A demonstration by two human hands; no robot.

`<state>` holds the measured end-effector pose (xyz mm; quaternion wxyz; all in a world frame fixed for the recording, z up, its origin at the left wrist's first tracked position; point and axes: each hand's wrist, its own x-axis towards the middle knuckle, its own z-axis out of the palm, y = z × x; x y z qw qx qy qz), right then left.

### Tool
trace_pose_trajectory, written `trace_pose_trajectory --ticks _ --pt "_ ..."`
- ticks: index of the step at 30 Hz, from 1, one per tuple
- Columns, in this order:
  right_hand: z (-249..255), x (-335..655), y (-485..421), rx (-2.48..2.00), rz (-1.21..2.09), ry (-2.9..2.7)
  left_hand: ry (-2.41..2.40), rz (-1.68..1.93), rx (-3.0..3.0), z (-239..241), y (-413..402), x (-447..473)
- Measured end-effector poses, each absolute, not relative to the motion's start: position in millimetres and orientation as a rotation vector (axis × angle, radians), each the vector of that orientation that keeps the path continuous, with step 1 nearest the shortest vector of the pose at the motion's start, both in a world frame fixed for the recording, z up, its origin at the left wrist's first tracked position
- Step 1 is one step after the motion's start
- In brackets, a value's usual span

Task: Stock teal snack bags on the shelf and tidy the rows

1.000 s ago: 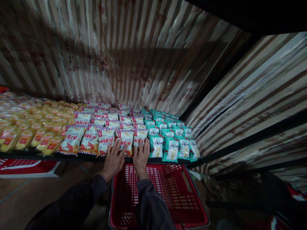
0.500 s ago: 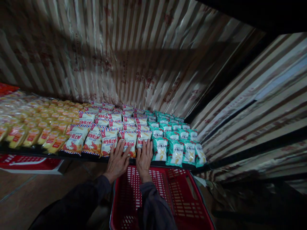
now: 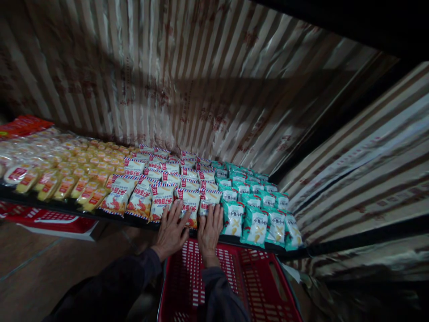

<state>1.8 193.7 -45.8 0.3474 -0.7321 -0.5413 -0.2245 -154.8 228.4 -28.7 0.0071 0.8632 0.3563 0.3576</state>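
Snack packets (image 3: 187,205): left hand (image 3: 171,231), right hand (image 3: 210,230) flat, fingers spread.

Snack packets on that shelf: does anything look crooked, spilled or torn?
Nothing stands out. The red-and-white packets, teal packets and yellow packets lie in even rows. Left hand and right hand rest flat on the front row.

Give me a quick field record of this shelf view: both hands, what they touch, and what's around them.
left hand: flat, fingers spread, on the front red-and-white snack packets
right hand: flat, on the front packet at the right end of that row, beside the teal snack packets
grip: neither hand closed on a packet
shelf: dark edge, packets in rows
further left: yellow snack packets
below hands: red basket, nothing visible inside
backdrop: striped sheeting
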Motion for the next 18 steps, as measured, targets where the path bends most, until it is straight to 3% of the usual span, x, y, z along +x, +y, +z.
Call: trace_pose_trajectory --ticks 11,18 --pt "-33 -30 185 -1.746 -0.639 -1.629 1.146 1.137 2.763 -25 231 -168" --pt "-40 -51 196 -1.751 -0.582 -1.706 1.416 1.252 2.588 -27 248 -188"
